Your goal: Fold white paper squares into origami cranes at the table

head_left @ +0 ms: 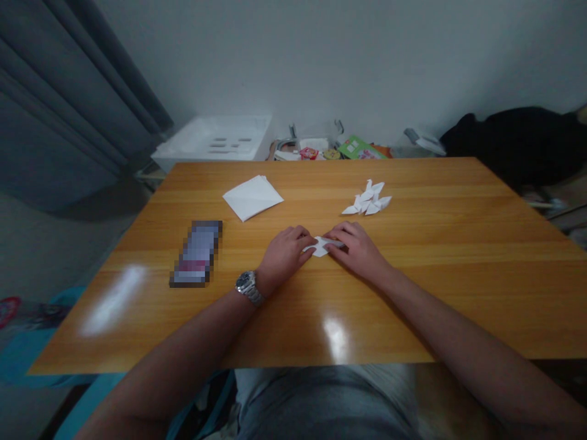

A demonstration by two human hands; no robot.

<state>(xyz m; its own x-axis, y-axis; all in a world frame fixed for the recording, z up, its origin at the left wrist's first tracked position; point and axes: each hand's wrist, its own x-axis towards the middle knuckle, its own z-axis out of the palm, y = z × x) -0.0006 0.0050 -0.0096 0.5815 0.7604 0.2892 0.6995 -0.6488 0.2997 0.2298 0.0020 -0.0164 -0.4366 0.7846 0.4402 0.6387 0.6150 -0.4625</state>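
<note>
A small piece of folded white paper [320, 247] is low over the middle of the wooden table, between my two hands. My left hand [287, 252], with a metal watch [248, 286] on its wrist, pinches the paper's left end. On the other side, my right hand [356, 247] closes its thumb and fingers on the right end. Fingers cover both ends, so only the paper's middle and a strip on the right show. Beyond my right hand lies a cluster of white folded paper birds [368, 198].
White paper sheets [253, 198] lie at the back left of the table [435, 244]. A pixelated phone-like object [196, 253] is nearer me on the left. Behind the table stand a white box [220, 137], a green packet [360, 147] and a black cloth-like heap [513, 143].
</note>
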